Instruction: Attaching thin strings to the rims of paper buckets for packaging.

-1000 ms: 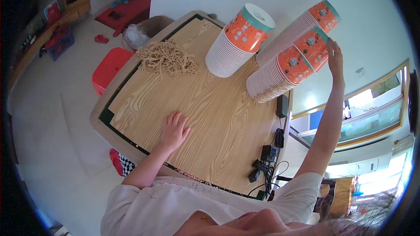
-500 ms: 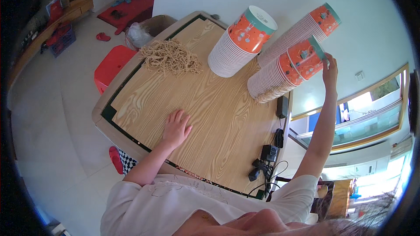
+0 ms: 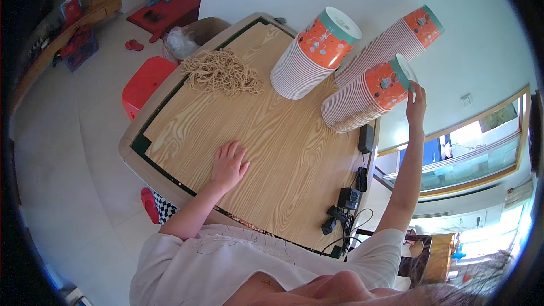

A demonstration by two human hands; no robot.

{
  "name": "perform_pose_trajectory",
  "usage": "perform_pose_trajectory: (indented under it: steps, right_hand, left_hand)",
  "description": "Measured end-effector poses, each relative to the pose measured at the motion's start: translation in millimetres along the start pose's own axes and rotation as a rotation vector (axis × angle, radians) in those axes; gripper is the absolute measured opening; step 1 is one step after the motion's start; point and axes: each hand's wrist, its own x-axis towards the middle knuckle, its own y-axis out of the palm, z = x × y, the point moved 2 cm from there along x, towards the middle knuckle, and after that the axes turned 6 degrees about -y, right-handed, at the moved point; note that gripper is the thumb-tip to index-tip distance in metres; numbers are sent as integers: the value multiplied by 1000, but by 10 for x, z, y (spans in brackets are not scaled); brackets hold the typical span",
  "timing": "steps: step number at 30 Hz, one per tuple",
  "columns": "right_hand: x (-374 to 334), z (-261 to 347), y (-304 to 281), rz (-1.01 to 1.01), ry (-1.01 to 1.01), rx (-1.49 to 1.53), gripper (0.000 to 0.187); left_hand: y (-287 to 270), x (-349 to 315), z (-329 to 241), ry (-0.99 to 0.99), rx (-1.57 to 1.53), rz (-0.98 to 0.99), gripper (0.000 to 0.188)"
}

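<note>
Upside-down orange paper buckets with teal bases stand nested in three tall stacks at the far side of the table. My right hand (image 3: 417,102) grips the teal base edge of the top paper bucket (image 3: 385,88) on the front right stack. That bucket sits down over the white-rimmed ones below it. Tan cord (image 3: 362,119) hangs along the near side of this stack. My left hand (image 3: 228,167) rests flat on the wooden tabletop (image 3: 272,175), fingers spread, holding nothing. One bucket stack (image 3: 314,54) stands to the left, another (image 3: 391,42) behind.
A tangled heap of tan cord (image 3: 221,72) lies at the table's far left. Black power adapters (image 3: 348,198) and cables lie along the right edge. A red stool (image 3: 147,82) stands left of the table, near a cardboard box (image 3: 207,31) with a plastic bag.
My right hand has moved down and slightly left with the top paper bucket, which now sits fully nested on the front right stack. My left hand has hardly moved.
</note>
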Motion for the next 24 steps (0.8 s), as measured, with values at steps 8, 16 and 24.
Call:
perform_pose_trajectory:
  steps: [8,16,24]
  right_hand:
    - [394,762,23,-129,-61,57,31]
    - [925,1270,1028,-97,-242,194,35]
    - [1064,1251,1326,23,101,355,26]
  left_hand:
    - [-34,-6,7,-32,0,-1,40]
    - [-13,24,-5,-22,-21,21,39]
    - [-54,-49,50,-36,-32,-36,38]
